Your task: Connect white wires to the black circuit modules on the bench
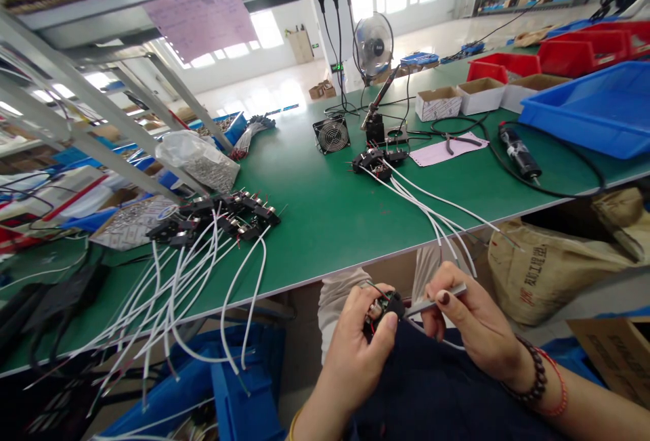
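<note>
My left hand point(361, 339) is closed around a small black switch part point(382, 312) with thin red and black leads, held low in front of my lap below the table's edge. My right hand point(470, 322) pinches a slim grey metal tool point(435, 300), tweezers by the look of it, whose tip touches the black part. A bead bracelet and a red cord sit on my right wrist. On the green table point(325, 224) lie two groups of similar black parts with white wires, one group at the left point(223, 217) and one in the middle point(378, 160).
A soldering iron in its stand point(376, 116), a small black fan point(331, 133) and a desk fan point(373, 45) stand at the back. A bag of small metal parts point(200, 160) lies left. White cartons, red bins and a blue tray point(594, 109) are right. Blue bins sit under the table.
</note>
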Demonstrator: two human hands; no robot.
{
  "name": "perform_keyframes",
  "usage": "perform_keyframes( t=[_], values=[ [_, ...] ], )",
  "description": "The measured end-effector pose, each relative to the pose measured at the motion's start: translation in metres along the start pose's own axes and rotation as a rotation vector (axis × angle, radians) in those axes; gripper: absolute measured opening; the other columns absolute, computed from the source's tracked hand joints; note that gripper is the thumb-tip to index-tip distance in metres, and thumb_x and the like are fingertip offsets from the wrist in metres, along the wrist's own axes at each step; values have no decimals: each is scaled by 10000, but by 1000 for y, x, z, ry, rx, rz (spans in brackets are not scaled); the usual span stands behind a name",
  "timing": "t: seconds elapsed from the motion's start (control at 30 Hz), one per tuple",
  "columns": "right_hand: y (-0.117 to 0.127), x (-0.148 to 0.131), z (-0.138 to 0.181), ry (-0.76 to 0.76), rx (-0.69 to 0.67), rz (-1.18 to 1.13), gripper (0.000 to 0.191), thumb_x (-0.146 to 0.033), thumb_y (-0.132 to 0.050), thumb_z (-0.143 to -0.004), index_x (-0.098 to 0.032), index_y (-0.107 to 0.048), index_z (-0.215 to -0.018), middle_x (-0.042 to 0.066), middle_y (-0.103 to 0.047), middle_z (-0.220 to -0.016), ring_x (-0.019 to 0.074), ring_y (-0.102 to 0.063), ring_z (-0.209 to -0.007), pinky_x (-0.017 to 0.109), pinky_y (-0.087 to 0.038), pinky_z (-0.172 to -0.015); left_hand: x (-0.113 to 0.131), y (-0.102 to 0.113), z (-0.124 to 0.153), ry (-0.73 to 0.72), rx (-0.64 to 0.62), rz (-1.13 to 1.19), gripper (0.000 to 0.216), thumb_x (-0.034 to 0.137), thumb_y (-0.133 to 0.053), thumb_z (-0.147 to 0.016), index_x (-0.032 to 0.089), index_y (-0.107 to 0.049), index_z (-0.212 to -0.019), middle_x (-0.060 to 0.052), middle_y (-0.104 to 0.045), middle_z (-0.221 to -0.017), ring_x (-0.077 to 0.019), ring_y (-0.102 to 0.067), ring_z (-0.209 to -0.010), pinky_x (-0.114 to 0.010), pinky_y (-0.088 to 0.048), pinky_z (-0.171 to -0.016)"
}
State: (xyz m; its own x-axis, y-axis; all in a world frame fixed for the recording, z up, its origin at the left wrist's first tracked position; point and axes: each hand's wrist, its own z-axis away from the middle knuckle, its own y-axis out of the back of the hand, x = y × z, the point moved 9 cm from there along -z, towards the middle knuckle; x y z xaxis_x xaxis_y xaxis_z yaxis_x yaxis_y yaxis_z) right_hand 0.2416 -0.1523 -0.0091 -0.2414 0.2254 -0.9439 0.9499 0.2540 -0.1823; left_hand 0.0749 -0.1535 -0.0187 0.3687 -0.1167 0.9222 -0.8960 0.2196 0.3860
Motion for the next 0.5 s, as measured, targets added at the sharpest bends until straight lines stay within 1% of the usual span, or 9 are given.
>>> perform_keyframes(
  t=[0.2,0.33,0.5],
  values=[
    [0,0,3,27,-13,-19,335,-479,-568,-1159,-221,-596,-947,-10,-674,-694,130,-595,-545,201,-473,-521,-1,-1,1,9,-21,4,373,432,-562,-981,196,-712,-1227,-96,-707,-1141,-280,-656,-1079,-408,-490,-1000],
    [0,1,1,-8,4,-87,331,-484,-561,-1161,-225,-582,-956,-15,-676,-671,127,-578,-515,193,-457,-494,-1,1,1,6,-8,13,380,446,-566,-985,196,-711,-1231,-97,-706,-1149,-285,-655,-1088,-414,-485,-1004],
    [-1,-9,3,82,3,43,329,-455,-524,-1179,-228,-604,-954,-11,-674,-716,128,-610,-564,201,-497,-539,-2,1,2,27,-7,18,387,453,-559,-985,191,-709,-1226,-106,-710,-1153,-292,-654,-1070,-437,-488,-1010]
  ],
)
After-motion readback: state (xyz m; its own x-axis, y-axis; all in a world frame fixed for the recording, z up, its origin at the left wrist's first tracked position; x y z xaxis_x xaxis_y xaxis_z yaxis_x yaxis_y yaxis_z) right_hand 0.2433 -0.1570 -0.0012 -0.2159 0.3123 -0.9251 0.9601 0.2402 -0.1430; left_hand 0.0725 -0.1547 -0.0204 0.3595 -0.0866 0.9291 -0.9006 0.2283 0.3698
